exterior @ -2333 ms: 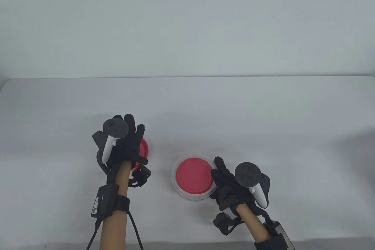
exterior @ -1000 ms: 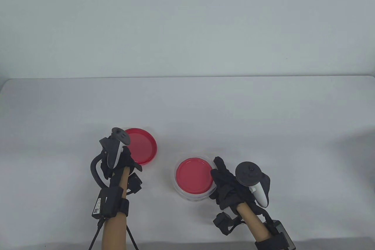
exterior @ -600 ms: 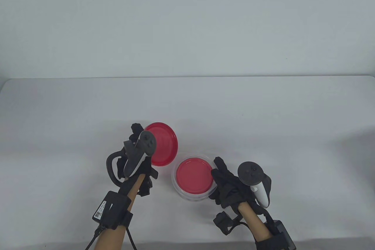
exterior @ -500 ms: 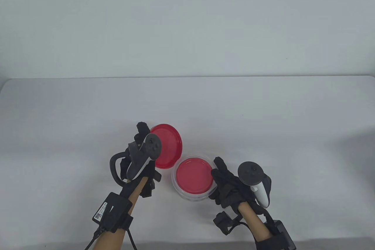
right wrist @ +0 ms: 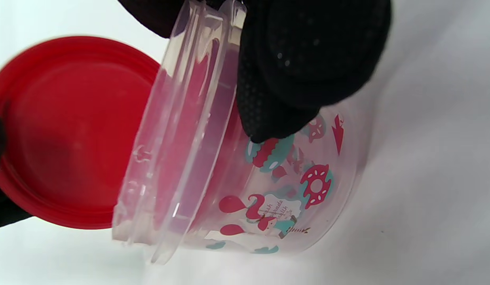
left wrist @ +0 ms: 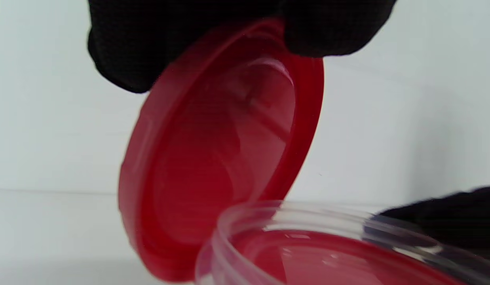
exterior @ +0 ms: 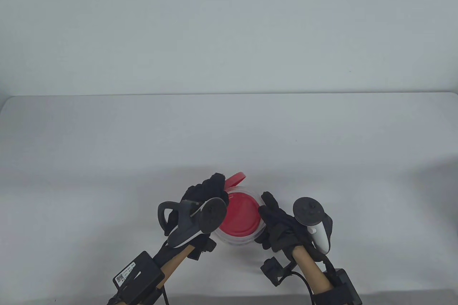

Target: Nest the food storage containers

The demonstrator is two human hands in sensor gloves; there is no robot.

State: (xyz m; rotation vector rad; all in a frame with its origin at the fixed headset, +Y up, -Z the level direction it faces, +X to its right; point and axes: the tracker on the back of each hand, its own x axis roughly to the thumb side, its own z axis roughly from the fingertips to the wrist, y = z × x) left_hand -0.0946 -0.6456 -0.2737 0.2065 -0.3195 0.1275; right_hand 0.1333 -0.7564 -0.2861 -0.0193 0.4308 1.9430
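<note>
Carried rightward to lower centre: red lid point(exterior: 236, 178), tilted, pinched in left hand point(exterior: 205, 192) over clear containers point(right wrist: 245, 174) gripped by right hand point(exterior: 277, 224) on table point(exterior: 322, 140); already nested, lid left to seat

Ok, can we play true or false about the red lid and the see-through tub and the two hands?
1. The left hand holds a red lid. True.
2. The red lid lies flat on the table. False: it is tilted, held up beside the tub's rim.
3. The right hand touches the clear tub. True.
4. The clear tub is plain. False: it has printed pictures on its side.
5. Something red sits inside the clear tub. True.
</note>
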